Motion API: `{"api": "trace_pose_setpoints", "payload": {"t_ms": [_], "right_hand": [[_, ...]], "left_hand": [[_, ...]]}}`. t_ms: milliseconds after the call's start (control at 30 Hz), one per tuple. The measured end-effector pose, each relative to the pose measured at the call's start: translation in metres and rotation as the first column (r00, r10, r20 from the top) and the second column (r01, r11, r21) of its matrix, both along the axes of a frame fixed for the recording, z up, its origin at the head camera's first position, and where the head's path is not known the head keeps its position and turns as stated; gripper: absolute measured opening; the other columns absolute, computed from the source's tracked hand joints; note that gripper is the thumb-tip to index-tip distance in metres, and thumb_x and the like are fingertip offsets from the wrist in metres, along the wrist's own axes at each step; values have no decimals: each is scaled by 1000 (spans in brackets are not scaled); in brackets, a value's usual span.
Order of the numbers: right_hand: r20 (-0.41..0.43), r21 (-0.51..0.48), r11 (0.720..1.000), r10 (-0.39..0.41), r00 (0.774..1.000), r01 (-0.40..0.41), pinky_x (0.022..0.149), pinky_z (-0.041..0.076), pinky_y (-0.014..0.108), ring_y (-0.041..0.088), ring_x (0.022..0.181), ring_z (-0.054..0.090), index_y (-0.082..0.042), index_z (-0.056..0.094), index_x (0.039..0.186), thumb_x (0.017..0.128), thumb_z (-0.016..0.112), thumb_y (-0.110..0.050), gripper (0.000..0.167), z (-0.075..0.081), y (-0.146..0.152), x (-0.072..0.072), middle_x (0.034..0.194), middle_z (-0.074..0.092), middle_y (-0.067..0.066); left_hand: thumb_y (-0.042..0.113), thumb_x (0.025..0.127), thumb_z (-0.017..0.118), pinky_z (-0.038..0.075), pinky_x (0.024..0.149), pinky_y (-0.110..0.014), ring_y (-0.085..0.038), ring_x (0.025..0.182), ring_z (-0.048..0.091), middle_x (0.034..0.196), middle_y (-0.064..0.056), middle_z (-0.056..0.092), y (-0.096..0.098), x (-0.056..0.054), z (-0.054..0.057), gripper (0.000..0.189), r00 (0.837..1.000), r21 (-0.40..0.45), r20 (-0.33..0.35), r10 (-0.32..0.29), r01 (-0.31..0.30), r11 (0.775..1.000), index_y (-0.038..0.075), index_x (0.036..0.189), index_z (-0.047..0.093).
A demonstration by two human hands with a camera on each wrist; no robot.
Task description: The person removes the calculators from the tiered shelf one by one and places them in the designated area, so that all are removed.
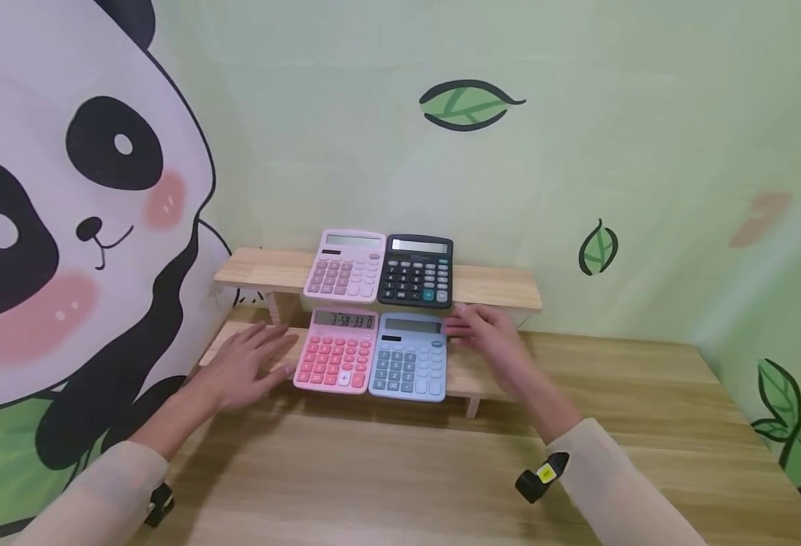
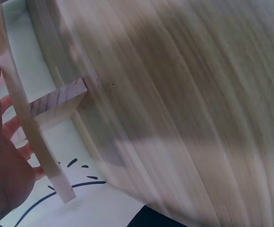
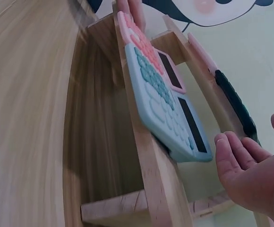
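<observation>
Four-sided desk calculators stand in two rows on a stepped wooden stand. A pale pink calculator (image 1: 346, 265) and a black calculator (image 1: 416, 271) lean on the upper step. Below them are a brighter pink calculator (image 1: 335, 350), showing digits, and a blue calculator (image 1: 409, 358). My left hand (image 1: 245, 368) is spread over the lower step, its thumb close to the bright pink calculator's left edge. My right hand (image 1: 492, 337) has its fingertips beside the blue calculator's upper right corner. In the right wrist view, a gap separates those fingers (image 3: 231, 151) from the blue calculator (image 3: 167, 111).
The stand's upper board (image 1: 499, 288) runs along the back wall, above a lower board on short legs (image 1: 472, 407). All of it rests on a wood-grain table (image 1: 387, 470). A large panda picture (image 1: 100, 227) covers the wall at left. Each wrist bears a camera strap.
</observation>
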State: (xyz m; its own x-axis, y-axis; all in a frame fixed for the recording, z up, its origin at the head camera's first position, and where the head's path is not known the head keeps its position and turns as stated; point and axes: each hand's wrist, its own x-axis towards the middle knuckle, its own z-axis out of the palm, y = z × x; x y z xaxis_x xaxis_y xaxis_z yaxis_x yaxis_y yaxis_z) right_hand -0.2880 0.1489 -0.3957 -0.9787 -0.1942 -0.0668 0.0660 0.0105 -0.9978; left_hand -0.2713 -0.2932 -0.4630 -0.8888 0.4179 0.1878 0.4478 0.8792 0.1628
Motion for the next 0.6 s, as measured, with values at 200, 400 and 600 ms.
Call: {"api": "trace_pose_setpoints", "payload": {"t_ms": [200,400,600], "right_hand": [[23,-10,1000,-1,1000,1,110,53,47,33,121,70,3,65,132,112,56,-32,42,3,-13,-2,134,69,25],[67,-74,997,-27,997,32,107,55,43,30,116,73,0,62,137,112,55,-34,43,3,-21,-6,130,71,23],[95,-170,983,-48,994,63,107,55,42,28,111,75,3,62,139,113,52,-27,40,0,-23,-10,128,71,25]], "left_hand": [[58,108,47,18,121,-76,-48,156,24,169,-15,36,1,0,-6,67,1000,-15,10,22,-22,1000,17,161,48],[59,108,46,18,120,-77,-48,156,25,169,-14,38,1,0,-7,67,1000,-13,2,30,-30,999,18,161,49],[59,108,46,17,120,-77,-48,157,24,170,-14,37,4,-2,-6,67,999,-14,2,37,-37,999,18,161,48]]}}
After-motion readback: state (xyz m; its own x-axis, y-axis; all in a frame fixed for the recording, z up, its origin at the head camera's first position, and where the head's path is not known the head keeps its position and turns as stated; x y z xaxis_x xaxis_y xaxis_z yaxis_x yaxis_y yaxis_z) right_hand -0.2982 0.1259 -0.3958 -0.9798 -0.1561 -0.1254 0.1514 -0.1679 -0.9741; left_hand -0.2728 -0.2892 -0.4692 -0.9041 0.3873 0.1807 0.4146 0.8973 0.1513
